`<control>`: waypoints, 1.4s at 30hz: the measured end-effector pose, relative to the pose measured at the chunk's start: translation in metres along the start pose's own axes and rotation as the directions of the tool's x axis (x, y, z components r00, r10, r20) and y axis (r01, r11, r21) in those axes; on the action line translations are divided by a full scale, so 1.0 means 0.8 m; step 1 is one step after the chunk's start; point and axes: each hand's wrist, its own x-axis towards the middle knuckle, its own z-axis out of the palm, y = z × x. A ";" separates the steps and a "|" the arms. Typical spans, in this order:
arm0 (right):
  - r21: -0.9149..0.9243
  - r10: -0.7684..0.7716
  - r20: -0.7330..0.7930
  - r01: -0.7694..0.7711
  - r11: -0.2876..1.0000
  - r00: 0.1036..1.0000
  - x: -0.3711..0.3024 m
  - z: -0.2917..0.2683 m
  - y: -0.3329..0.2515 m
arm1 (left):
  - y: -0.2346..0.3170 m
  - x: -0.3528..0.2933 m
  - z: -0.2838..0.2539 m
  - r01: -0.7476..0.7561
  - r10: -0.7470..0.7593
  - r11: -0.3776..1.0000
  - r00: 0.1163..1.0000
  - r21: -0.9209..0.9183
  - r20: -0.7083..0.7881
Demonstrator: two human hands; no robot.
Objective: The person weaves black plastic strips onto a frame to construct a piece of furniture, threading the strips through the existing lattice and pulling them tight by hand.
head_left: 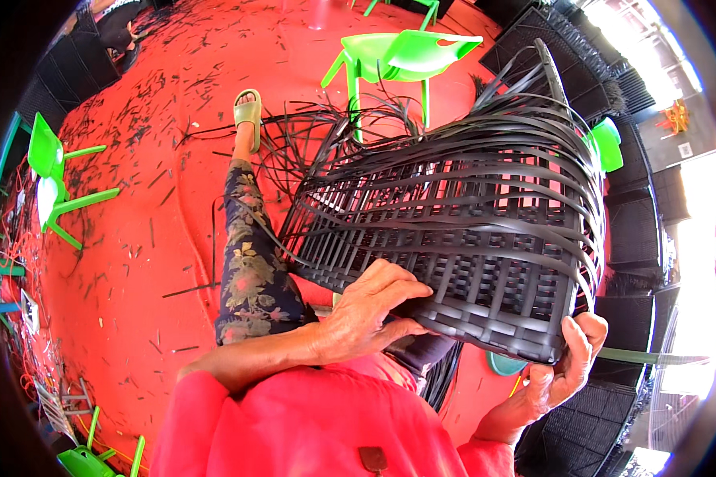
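Half-woven black basket [453, 238] is resting on the lap; left hand [370, 310] is pressing its woven edge, right hand [565, 370] gripping the corner. Judged light, springy; loose strips [501, 135] flexing; hold the woven base

head cam — worn high, looks steeply down | close on lap | fisheye, red floor [135, 262] bends at rim

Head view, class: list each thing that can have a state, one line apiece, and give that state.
Black woven basket: half woven, lying on its side on the lap, loose strips fanning from the far end.
Left hand: fingers pressed on the basket's woven rim.
Right hand: grip closed on the basket's near corner.
Green chair: upright, unoccupied.
Second green chair: tipped on its side.
Red floor: littered with black offcuts.
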 end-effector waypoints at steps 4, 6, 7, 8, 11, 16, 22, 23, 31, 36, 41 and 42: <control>-0.003 0.053 -0.014 -0.053 0.999 0.998 -0.002 -0.001 -0.005 | -0.013 -0.010 0.002 0.001 -0.002 1.000 0.999 -0.029 -0.033; 0.025 0.094 -0.053 -0.093 0.995 0.994 -0.008 0.000 -0.011 | -0.021 -0.028 -0.009 0.105 -0.103 0.993 0.994 0.048 -0.034; 0.044 0.122 -0.089 -0.118 0.992 0.989 -0.011 0.000 -0.011 | -0.028 -0.038 -0.012 0.196 -0.193 0.975 0.981 0.104 -0.033; 0.056 0.140 -0.082 -0.135 0.989 0.987 -0.012 0.004 -0.014 | -0.045 -0.052 -0.015 0.274 -0.277 0.956 0.961 0.102 0.020; 0.048 0.137 -0.042 -0.135 0.990 0.990 -0.011 0.002 -0.008 | -0.079 -0.069 -0.009 0.179 -0.178 0.972 0.984 0.153 -0.025; 0.028 0.063 0.001 -0.063 0.998 0.998 -0.008 0.001 -0.002 | -0.081 -0.075 -0.013 0.167 -0.152 0.972 0.984 0.167 -0.097; -0.014 -0.154 0.194 0.159 0.987 0.969 0.018 -0.005 -0.007 | -0.130 -0.117 -0.014 0.341 -0.349 0.802 0.934 0.491 -0.079; -0.005 -0.167 0.232 0.173 0.985 0.958 0.024 -0.002 -0.013 | -0.136 -0.119 -0.011 0.344 -0.369 0.795 0.928 0.499 -0.051; -0.002 -0.373 0.071 0.374 0.927 0.925 0.047 0.033 -0.072 | -0.201 -0.156 -0.025 0.324 -0.619 0.356 0.784 0.876 -0.039; 0.078 -0.405 0.010 0.403 0.912 0.914 0.048 0.046 -0.092 | -0.291 -0.168 -0.075 0.367 -0.716 0.542 0.673 0.756 0.186; 0.075 -0.376 -0.017 0.376 0.924 0.927 0.054 0.049 -0.105 | -0.326 -0.166 -0.070 0.560 -0.901 0.323 0.428 0.763 0.068; 0.083 -0.396 0.001 0.394 0.915 0.918 0.056 0.052 -0.105 | -0.321 -0.172 -0.071 0.568 -0.912 0.312 0.403 0.762 0.073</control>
